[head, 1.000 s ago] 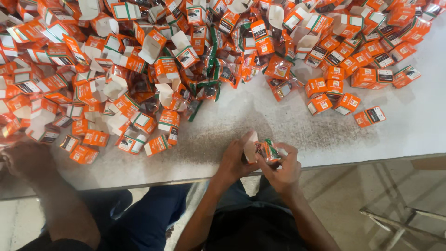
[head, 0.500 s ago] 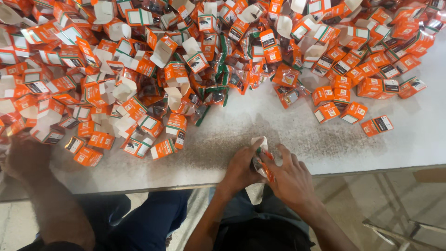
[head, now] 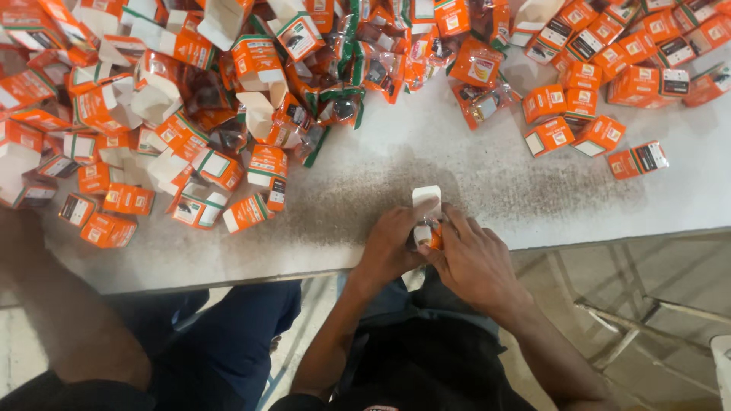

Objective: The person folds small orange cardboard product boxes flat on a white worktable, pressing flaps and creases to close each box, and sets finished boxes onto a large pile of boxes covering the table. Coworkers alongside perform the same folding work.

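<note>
Left hand (head: 392, 243) and right hand (head: 472, 259) both pinch 1 small carton (head: 426, 217) at table edge (head: 533, 228); likely light, thin, crushable card; best held by side panels.

Small carton (head: 427, 213), orange with white inner flaps, held upright at table's near edge. Top flap open, white underside showing, standing above the body. Lower body orange, mostly hidden by fingers. Gripped between left hand (head: 391, 245) and right hand (head: 474, 259), both closed around it from either side. Positioned well apart from the loose cartons farther back.
</note>
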`<state>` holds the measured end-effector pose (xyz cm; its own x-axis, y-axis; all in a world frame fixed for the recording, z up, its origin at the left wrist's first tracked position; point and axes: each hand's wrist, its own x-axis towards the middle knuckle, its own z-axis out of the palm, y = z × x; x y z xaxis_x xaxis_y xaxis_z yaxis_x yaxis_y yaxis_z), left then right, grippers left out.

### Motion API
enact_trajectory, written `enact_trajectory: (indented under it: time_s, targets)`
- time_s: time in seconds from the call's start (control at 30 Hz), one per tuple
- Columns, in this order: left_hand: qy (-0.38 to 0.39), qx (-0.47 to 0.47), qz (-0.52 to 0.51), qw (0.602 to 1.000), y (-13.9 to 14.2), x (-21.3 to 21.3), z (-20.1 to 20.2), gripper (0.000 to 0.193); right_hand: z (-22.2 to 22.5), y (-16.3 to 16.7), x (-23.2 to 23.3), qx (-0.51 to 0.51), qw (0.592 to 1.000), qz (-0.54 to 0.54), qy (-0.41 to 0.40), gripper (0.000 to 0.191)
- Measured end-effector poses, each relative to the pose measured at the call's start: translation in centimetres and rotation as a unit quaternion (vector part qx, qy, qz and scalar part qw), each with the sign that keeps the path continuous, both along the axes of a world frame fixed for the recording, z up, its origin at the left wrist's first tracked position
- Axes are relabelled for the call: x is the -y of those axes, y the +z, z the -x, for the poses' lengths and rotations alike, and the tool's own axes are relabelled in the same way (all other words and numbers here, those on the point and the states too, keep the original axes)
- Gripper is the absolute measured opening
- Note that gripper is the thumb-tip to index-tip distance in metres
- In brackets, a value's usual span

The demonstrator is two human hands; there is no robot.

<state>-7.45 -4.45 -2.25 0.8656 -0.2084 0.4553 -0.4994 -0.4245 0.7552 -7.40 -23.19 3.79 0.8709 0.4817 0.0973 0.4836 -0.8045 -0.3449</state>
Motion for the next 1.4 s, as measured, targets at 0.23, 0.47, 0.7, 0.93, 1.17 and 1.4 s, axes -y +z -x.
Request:
enact_trajectory:
  time_s: [0.23, 0.47, 0.7, 0.93, 1.17, 1.4]
  targets:
    - [0.006, -0.024, -0.006, 1.000, 0.3, 0.1, 0.0, 0.087, 0.4, 0.7, -0.8, 0.062, 0.982, -0.164, -0.064, 0.040]
    - [-0.003, -0.015, -0.011, 1.000, 0.5, 0.0, 0.3, 0.085, 0.7, 1.9, -1.2, 0.068, 0.995, -0.063, -0.033, 0.024]
    - [0.007, -0.005, -0.018, 1.000, 0.6, 0.1, 0.1, 0.080, -0.5, -0.8, -1.7, 0.003, 0.994, -0.078, -0.073, 0.013]
    - [0.026, -0.052, 0.008, 0.998, 1.2, 0.2, 0.0, 0.077, 1.3, -2.6, -0.7, 0.121, 0.973, -0.189, -0.057, 0.025]
    - [-0.002, -0.005, -0.041, 0.999, 0.0, -0.3, 0.3, 0.093, 1.5, -0.7, -0.3, 0.077, 0.995, -0.056, -0.022, 0.053]
    - [0.049, -0.147, 0.204, 0.967, -2.5, 0.9, 2.5, 0.068, 1.2, -2.7, -0.1, 0.001, 0.997, -0.083, 0.001, 0.063]
